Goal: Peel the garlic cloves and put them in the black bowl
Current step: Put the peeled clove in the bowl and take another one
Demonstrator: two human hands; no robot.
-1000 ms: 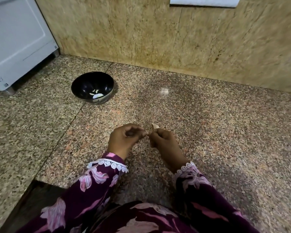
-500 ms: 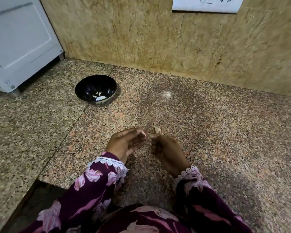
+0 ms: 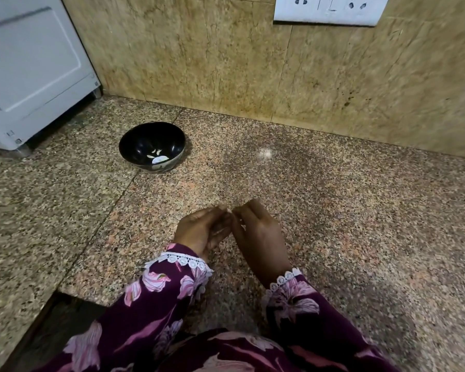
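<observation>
The black bowl (image 3: 134, 140) stands on the granite counter at the back left, with a few peeled white garlic cloves (image 3: 159, 158) in its bottom. In front of me, right of the bowl, my left hand (image 3: 200, 232) and my right hand (image 3: 262, 234) meet fingertip to fingertip just above the counter. Both hands' fingers curl in and pinch a garlic clove between them. The clove is almost wholly hidden by the fingers; only a pale speck (image 3: 229, 210) shows where they touch. The back of my right hand faces the camera.
A white appliance (image 3: 30, 73) stands on the counter at the back left, close behind the bowl. The tiled wall carries a white socket plate (image 3: 330, 9). The counter (image 3: 360, 210) has a dark cut-out edge (image 3: 51, 318) at the lower left.
My right hand has turned over, so the clove tip that stuck out above it is now hidden. My left fingers have closed back onto the clove. The view tilted up slightly.
</observation>
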